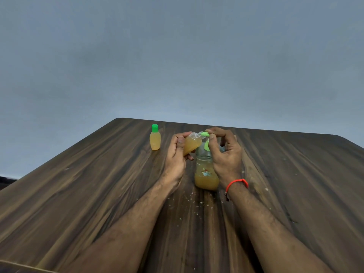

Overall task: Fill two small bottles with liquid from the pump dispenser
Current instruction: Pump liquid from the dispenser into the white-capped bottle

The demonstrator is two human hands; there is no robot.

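Head view: low in the middle of the frame we hold the open small bottle (pixel 192 143) in our left hand (pixel 177 154), fingers curled around its body, thumb on the near side. It is tilted, long axis running from lower left up to the right, so its mouth meets the green spout (pixel 203 133) of the pump dispenser (pixel 206 174). Our right hand (pixel 224 154) sits just right of it, fingers bent over the pump head, thumb against the green collar; the rest of them loosely curled. The bottle looks nearly full, so we judge the next press turns on keeping mouth and spout together. The capped bottle (pixel 155 137), already filled, stands upright to the left, apart from both hands. The dispenser stands on a dark wooden table (pixel 78 184) flecked with pale crumbs; behind it a plain grey wall (pixel 177 56) fills the upper frame. A red thread (pixel 237 183) circles our right wrist.
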